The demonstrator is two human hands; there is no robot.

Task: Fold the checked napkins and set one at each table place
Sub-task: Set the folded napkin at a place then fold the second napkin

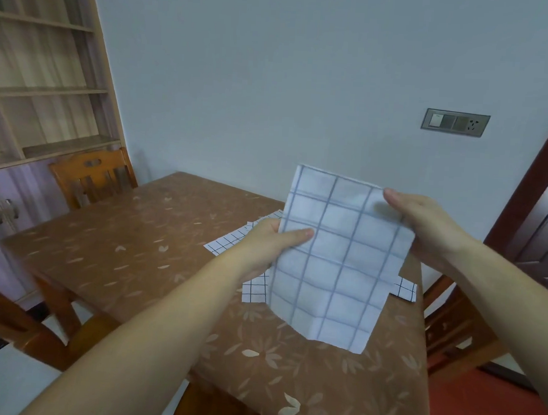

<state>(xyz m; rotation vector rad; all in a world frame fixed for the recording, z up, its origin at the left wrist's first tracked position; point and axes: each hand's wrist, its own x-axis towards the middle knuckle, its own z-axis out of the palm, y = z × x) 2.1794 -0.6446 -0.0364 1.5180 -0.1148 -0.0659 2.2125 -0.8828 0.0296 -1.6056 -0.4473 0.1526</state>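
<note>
The left grip (269, 240) pinches the left edge of a blue-checked napkin (336, 265), thumb (300, 233) laid across the front and the fingers hidden behind the cloth. The right grip (425, 226) pinches the same napkin at its upper right corner, thumb on the near face and the remaining fingers behind. The napkin hangs between the two grips and below them, over the worktop (119, 249); whether its lower edge touches the surface cannot be told. Under and beyond the grips, more napkins with a finer dark check (229, 241) lie flat on the worktop, mostly hidden by the held cloth, with one corner showing below the right grip (405, 289). A wooden chair (91, 177) stands well beyond the left grip at the worktop's far end, in front of a shelf unit (44, 65). Another chair (452, 321) stands below the right grip, and a switch panel (455, 122) sits on the wall above it.
</note>
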